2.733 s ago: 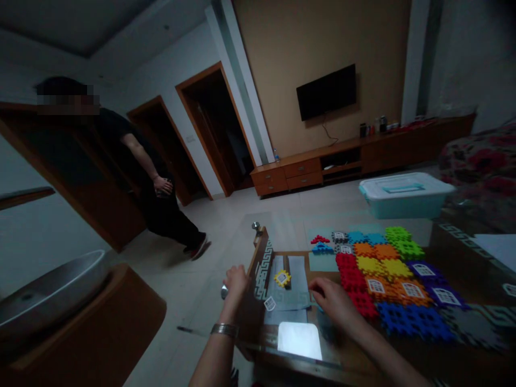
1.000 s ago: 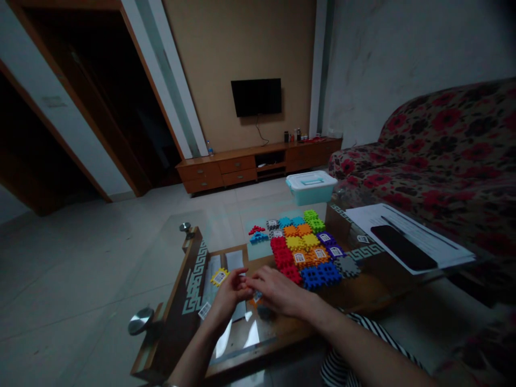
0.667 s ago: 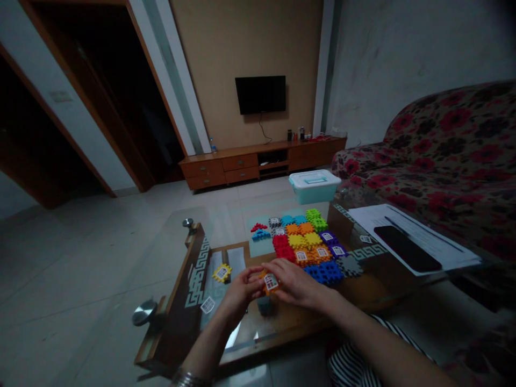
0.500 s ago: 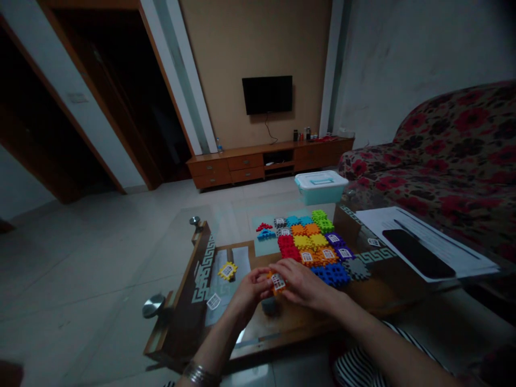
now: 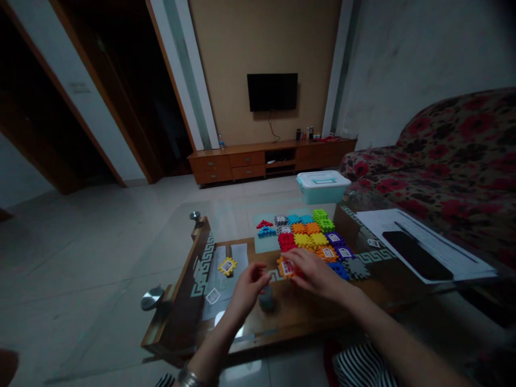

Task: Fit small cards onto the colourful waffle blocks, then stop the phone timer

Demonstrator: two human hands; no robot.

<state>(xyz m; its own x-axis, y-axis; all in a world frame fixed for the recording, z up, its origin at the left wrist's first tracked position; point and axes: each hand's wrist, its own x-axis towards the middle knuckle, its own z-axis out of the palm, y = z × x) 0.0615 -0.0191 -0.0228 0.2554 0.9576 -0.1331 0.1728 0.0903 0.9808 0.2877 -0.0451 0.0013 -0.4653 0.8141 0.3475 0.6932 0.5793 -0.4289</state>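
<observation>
My right hand (image 5: pixel 308 271) grips an orange toy building tile (image 5: pixel 286 267) with a white lattice window in it, above the front of the glass table. My left hand (image 5: pixel 252 284) is a little to the left of that tile, with nothing visible in it; its fingers are bent, thumb and fingertips slightly apart. Beyond the right hand lie rows of interlocking tiles: red (image 5: pixel 286 241), yellow (image 5: pixel 301 240), orange with a white window (image 5: pixel 327 253), blue (image 5: pixel 339 270), purple (image 5: pixel 345 253) and grey (image 5: pixel 357 269). The hand hides part of these rows.
A yellow windowed tile (image 5: pixel 228 266) and a white window piece (image 5: pixel 213 296) lie at the left. Red (image 5: pixel 264 223) and blue (image 5: pixel 266 231) roof-shaped pieces are farther back. A phone (image 5: pixel 417 255) lies on papers at the right; a teal lidded box (image 5: pixel 323 187) stands behind.
My hands have come apart. The right hand has carried the orange tile slightly right and up, while the left hand has let go of it.
</observation>
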